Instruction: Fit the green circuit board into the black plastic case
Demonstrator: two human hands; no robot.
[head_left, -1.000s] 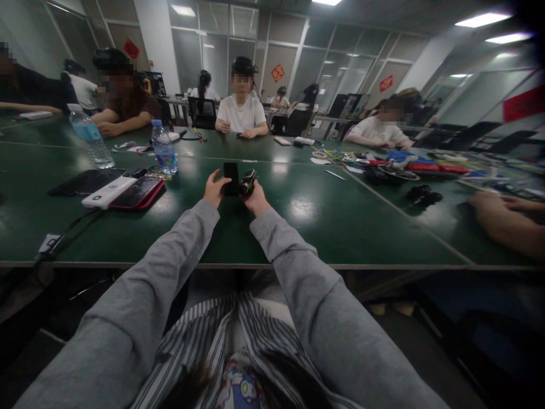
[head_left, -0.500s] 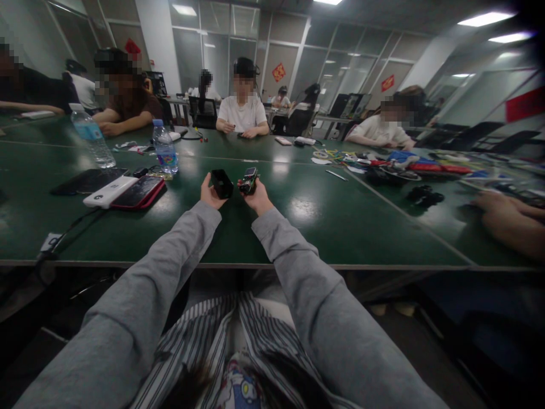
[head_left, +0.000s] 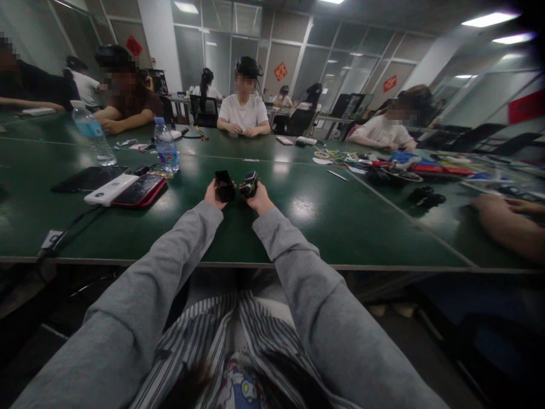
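Observation:
Both my arms, in grey sleeves, reach out over a dark green table [head_left: 340, 227]. My left hand [head_left: 213, 196] grips a small black box-shaped part [head_left: 223, 185], tilted with its open end toward me. My right hand [head_left: 259, 200] holds a small dark gadget [head_left: 249, 184] with coloured bits on it. The two pieces sit close together, a small gap between them, just above the table top.
To the left lie a red-cased phone [head_left: 138, 191], a white power bank [head_left: 108, 190], a black phone [head_left: 87, 179] and two water bottles [head_left: 166, 146]. Coloured parts and tools [head_left: 395, 165] clutter the right. Other people sit around; a person's forearm [head_left: 506, 227] rests at right.
My left hand turned the black part from upright to tilted. The two hands parted half a second ago and have since drawn closer together again.

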